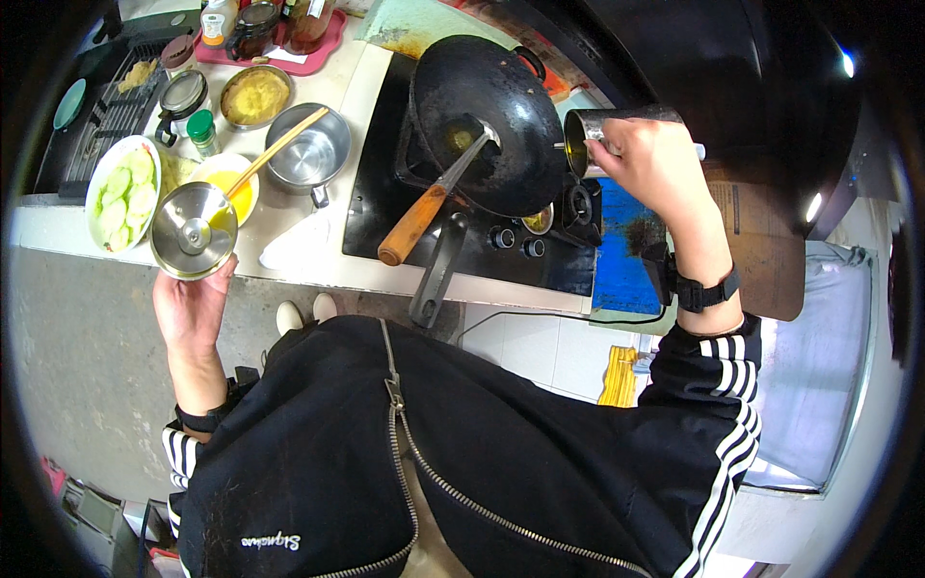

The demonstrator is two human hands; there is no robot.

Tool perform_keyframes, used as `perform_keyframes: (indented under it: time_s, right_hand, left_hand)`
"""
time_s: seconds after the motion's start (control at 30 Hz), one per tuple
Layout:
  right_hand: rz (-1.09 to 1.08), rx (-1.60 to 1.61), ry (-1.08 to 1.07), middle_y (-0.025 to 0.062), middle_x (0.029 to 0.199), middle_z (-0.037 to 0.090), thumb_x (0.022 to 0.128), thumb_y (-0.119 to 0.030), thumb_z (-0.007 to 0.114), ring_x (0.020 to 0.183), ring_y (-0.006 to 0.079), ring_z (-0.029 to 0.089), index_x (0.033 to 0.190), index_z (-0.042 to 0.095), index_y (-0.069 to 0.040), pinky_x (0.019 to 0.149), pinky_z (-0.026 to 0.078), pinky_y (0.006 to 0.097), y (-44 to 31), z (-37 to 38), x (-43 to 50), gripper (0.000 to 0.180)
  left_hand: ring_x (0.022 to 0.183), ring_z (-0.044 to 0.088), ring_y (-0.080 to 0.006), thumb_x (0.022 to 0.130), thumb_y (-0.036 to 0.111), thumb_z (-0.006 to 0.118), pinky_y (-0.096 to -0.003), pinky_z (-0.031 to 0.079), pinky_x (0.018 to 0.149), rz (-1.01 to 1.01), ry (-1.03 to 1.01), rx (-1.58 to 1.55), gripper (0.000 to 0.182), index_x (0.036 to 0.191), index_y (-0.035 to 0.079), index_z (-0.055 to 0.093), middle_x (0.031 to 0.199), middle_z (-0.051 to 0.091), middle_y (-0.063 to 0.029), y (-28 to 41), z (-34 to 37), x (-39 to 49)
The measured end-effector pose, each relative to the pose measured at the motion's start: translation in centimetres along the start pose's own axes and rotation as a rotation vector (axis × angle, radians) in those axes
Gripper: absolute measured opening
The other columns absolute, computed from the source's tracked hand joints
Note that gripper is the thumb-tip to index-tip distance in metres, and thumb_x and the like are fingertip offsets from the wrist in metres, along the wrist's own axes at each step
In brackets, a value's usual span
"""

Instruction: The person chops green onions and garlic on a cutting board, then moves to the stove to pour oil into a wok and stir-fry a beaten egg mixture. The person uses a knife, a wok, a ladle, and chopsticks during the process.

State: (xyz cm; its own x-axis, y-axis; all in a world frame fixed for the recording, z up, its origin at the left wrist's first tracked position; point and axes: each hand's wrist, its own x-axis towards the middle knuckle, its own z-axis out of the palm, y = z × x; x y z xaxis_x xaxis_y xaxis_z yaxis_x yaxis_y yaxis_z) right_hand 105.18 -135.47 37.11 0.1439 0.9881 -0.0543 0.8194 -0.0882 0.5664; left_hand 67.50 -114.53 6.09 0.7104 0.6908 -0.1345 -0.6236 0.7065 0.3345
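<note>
My left hand (195, 303) holds a round steel lid (194, 230) by its edge, over the near side of a bowl of beaten egg (246, 196) with wooden chopsticks (278, 152) across it. My right hand (639, 155) grips a metal pot (589, 130), tilted with its mouth towards the wok, with yellowish liquid inside. The black wok (498, 94) rests on the hob with a little liquid at its bottom. A wooden-handled spatula (419, 217) lies in it, handle towards me. The wok's own dark handle (439, 274) reaches past the counter edge.
Left of the hob (470, 249) stand an empty steel pan (309, 148), a dish of yellow food (255, 97), a green-capped jar (202, 134) and a bowl of sliced green vegetable (124, 195). A pink tray (318, 61) holds bottles. A cable hangs along the counter's front.
</note>
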Motion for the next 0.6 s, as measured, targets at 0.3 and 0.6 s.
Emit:
perform_keyframes:
  time_s: [0.3,0.6]
  right_hand:
    - [0.376,0.492,-0.026,0.0109,0.061,0.055,0.086,-0.032,0.073,0.053,0.0202,0.05,0.071,0.059,0.0,0.053,0.041,0.0324,5.1,4.4,-4.3,0.038]
    - [0.472,0.684,0.105,0.0031,0.067,0.055,0.084,-0.015,0.077,0.063,0.0091,0.049,0.08,0.065,0.0,0.057,0.039,0.0259,4.3,5.9,-7.3,0.02]
  left_hand:
    - [0.108,0.062,-0.0294,0.102,0.021,0.039,-0.0442,0.056,0.084,0.029,0.126,0.053,0.041,0.135,-0.001,0.047,0.129,0.059,-0.017,0.3,-0.7,-0.8]
    - [0.113,0.061,-0.0331,0.102,0.021,0.039,-0.0474,0.056,0.089,-0.053,0.187,0.013,0.043,0.137,-0.002,0.045,0.132,0.056,-0.0186,0.2,-1.4,1.3]
